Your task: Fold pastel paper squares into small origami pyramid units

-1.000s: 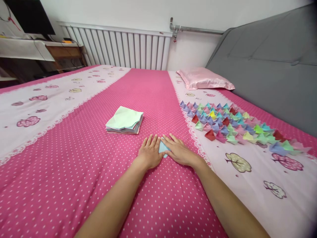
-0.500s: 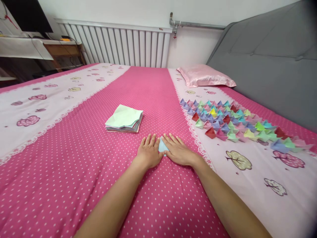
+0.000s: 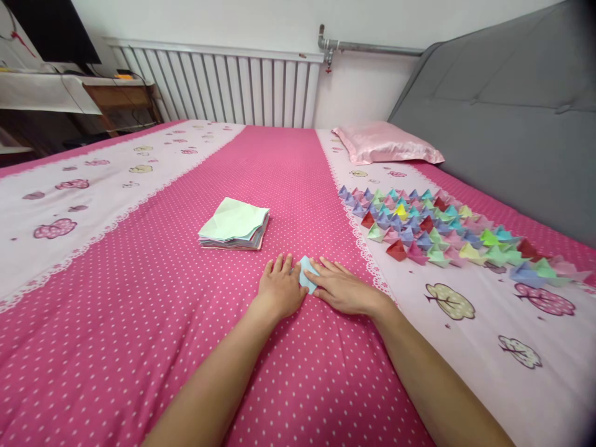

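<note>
A small folded piece of light blue paper [image 3: 307, 273] lies on the pink dotted bedspread [image 3: 298, 385] between my hands. My left hand [image 3: 282, 287] rests palm down at its left edge, fingers stretched out and pointing away from me. From the right, my right hand [image 3: 342, 287] lies over the paper's right part, fingers extended, with fingertips touching its surface. Both hands partly cover the paper, so its full outline is hidden. Just beyond my left hand sits a stack of square paper sheets [image 3: 235, 223], pale green on top.
Several rows of colourful folded paper boats [image 3: 426, 223] stand on the right of the bed. A pink pillow [image 3: 386, 143] lies farther back, by the grey headboard [image 3: 507, 105]. A white radiator [image 3: 223, 84] lines the wall; a desk with a monitor [image 3: 51, 31] is at far left.
My right hand has shifted slightly right, and its fingers have bent a little over the paper. More of the blue paper shows between my hands. My left hand has hardly moved.
</note>
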Motion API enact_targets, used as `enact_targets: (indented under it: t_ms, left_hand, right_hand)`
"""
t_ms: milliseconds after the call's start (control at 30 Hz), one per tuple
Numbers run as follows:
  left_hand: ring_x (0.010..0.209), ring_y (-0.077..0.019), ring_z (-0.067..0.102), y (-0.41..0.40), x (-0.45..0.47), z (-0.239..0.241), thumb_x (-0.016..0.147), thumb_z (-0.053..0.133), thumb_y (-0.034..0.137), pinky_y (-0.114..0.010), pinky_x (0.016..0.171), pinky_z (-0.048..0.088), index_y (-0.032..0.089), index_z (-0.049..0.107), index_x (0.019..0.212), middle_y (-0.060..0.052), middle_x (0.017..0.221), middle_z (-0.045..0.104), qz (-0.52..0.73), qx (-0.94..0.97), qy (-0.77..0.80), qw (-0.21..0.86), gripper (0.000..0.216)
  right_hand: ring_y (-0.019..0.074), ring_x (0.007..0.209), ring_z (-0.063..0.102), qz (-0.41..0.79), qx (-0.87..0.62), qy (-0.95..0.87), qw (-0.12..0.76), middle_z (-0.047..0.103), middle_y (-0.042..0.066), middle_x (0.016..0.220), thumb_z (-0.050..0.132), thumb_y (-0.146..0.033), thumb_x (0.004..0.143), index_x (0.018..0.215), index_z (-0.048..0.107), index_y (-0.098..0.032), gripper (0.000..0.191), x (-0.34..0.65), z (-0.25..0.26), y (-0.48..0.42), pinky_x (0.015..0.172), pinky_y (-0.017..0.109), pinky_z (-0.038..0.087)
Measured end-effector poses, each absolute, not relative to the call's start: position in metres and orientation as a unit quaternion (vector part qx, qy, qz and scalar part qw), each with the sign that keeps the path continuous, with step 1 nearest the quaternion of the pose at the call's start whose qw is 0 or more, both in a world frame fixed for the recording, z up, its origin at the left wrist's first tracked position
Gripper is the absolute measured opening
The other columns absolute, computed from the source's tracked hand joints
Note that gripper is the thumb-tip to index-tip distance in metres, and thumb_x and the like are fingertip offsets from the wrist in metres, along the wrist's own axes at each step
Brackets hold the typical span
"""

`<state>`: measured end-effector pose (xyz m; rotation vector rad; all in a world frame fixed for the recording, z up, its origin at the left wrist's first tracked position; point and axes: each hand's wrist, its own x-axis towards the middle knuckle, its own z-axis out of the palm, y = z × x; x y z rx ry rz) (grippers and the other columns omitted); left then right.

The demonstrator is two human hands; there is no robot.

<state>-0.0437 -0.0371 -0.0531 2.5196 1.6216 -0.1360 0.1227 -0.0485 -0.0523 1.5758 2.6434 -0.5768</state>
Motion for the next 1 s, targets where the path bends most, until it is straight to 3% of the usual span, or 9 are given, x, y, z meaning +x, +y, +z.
enact_targets:
  t_ms: [367, 500, 600, 733, 867, 1000]
  left_hand:
    - [0.134, -0.0317, 0.028, -0.039, -0.047, -0.04, 0.086, 0.042, 0.039, -0.046, 0.107, 0.025, 0.013, 0.045, 0.132, -0.015, 0.145, 0.033, -0.063, 0.841, 0.532, 0.079, 0.053]
    - [0.13, -0.0301, 0.037, -0.04, -0.049, -0.03, 0.085, 0.045, 0.033, -0.045, 0.103, 0.032, 0.013, 0.058, 0.118, -0.017, 0.139, 0.042, -0.066, 0.844, 0.528, 0.075, 0.041]
    - [0.123, -0.0306, 0.045, -0.038, -0.051, -0.025, 0.083, 0.049, 0.029, -0.043, 0.098, 0.038, 0.013, 0.067, 0.101, -0.018, 0.132, 0.05, -0.064, 0.845, 0.525, 0.075, 0.03]
    - [0.101, -0.0299, 0.06, -0.029, -0.058, -0.026, 0.079, 0.052, 0.029, -0.04, 0.082, 0.047, 0.017, 0.071, 0.086, -0.014, 0.108, 0.064, -0.022, 0.833, 0.546, 0.087, 0.023]
    - [0.094, -0.0252, 0.061, -0.016, -0.066, -0.032, 0.072, 0.06, 0.026, -0.034, 0.08, 0.047, 0.019, 0.072, 0.088, -0.01, 0.098, 0.065, 0.056, 0.854, 0.508, 0.101, 0.021]
    - [0.085, -0.0191, 0.061, -0.01, -0.069, -0.038, 0.069, 0.061, 0.019, -0.027, 0.077, 0.046, 0.016, 0.071, 0.087, -0.008, 0.091, 0.065, 0.121, 0.873, 0.455, 0.127, 0.021]
  right_hand:
    - [0.0302, 0.133, 0.03, -0.189, 0.497, 0.847, -0.001, 0.043, 0.002, 0.14, 0.044, -0.025, 0.087, 0.129, 0.05, -0.027, 0.043, 0.13, -0.041, -0.052, 0.106, 0.048, 0.029]
    - [0.0319, 0.125, 0.043, -0.174, 0.505, 0.845, 0.001, 0.052, 0.001, 0.132, 0.045, -0.022, 0.086, 0.122, 0.057, -0.029, 0.039, 0.133, -0.041, -0.053, 0.101, 0.048, 0.034]
    - [0.03, 0.108, 0.058, -0.169, 0.516, 0.84, -0.013, 0.066, 0.003, 0.115, 0.049, -0.02, 0.084, 0.111, 0.065, -0.03, 0.034, 0.136, -0.038, -0.052, 0.09, 0.044, 0.043]
    - [0.0256, 0.099, 0.062, -0.195, 0.522, 0.827, -0.083, 0.069, 0.003, 0.106, 0.058, -0.016, 0.076, 0.106, 0.067, -0.029, 0.034, 0.14, -0.036, -0.047, 0.083, 0.036, 0.046]
    - [0.0228, 0.1, 0.06, -0.217, 0.512, 0.814, -0.169, 0.068, 0.006, 0.107, 0.065, -0.012, 0.07, 0.105, 0.067, -0.021, 0.036, 0.139, -0.042, -0.038, 0.087, 0.034, 0.044]
    - [0.0204, 0.089, 0.061, -0.226, 0.503, 0.808, -0.206, 0.067, 0.007, 0.098, 0.068, -0.012, 0.067, 0.101, 0.068, -0.018, 0.035, 0.139, -0.048, -0.032, 0.08, 0.032, 0.046]
